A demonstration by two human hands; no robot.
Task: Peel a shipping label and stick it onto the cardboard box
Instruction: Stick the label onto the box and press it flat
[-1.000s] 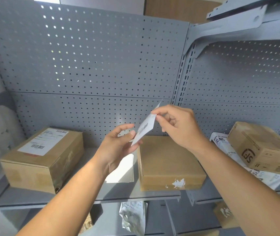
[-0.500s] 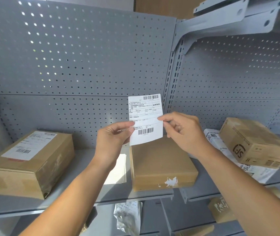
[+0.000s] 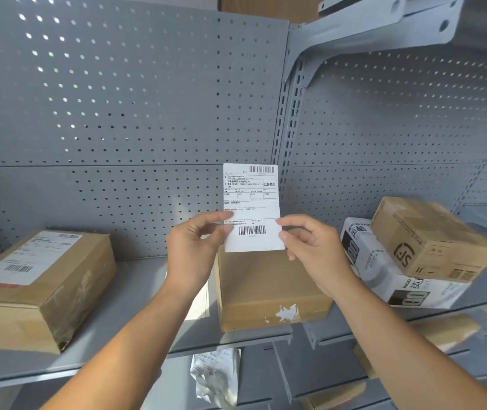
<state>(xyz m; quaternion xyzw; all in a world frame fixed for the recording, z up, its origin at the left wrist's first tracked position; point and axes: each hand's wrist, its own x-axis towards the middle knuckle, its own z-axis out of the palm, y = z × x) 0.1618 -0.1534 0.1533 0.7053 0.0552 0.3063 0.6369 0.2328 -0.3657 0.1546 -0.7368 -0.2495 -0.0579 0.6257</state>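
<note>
A white shipping label point(image 3: 251, 199) with barcodes is held upright, printed side facing me, above a plain cardboard box point(image 3: 269, 285) on the grey shelf. My left hand point(image 3: 195, 247) pinches the label's lower left edge. My right hand point(image 3: 310, 247) pinches its lower right edge. The box lies flat with its bare top up and a torn white scrap on its front face. The label's bottom edge hangs just over the box's far end.
A labelled cardboard box point(image 3: 38, 285) sits at the left of the shelf point(image 3: 135, 294). A white sheet point(image 3: 199, 303) lies beside the middle box. At right a printed carton point(image 3: 431, 238) rests on a white mailer bag point(image 3: 384, 270). Pegboard wall point(image 3: 118, 113) behind.
The label turned from edge-on to facing me, and my left hand took hold of its left edge. Both hands now hold it flat over the box.
</note>
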